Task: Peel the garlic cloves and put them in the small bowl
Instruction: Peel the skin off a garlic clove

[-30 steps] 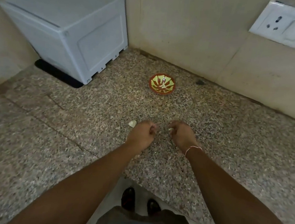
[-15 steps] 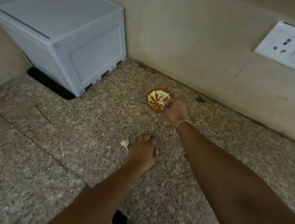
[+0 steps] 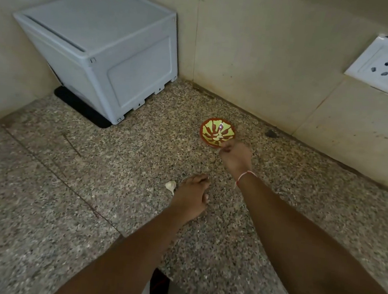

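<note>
**Right hand at the bowl's rim, one clove by the left hand**

I see the small round bowl with a red rim and yellow-green pattern [image 3: 217, 132] standing on the speckled granite counter [image 3: 91, 184], close to the back edge where the counter meets the beige tiled wall [image 3: 266, 59]. My right hand [image 3: 235, 157] is at the bowl's near rim, its fingertips [image 3: 226, 147] curled together and touching or just over the rim; I cannot tell whether they pinch anything, as whatever lies between them is too small to make out.

My left hand [image 3: 191, 194] rests on the counter nearer the front edge, fingers loosely bent and close together, holding nothing that I can see. A white unpeeled garlic clove [image 3: 170, 186] lies on the counter just beside that hand's outer edge, to its left, nearly touching it but not gripped.

A pale grey plastic box [image 3: 102, 52] sits in the back left corner on a black mat [image 3: 81, 106]. A white wall socket plate [image 3: 385, 67] is mounted on the wall at right.
</note>
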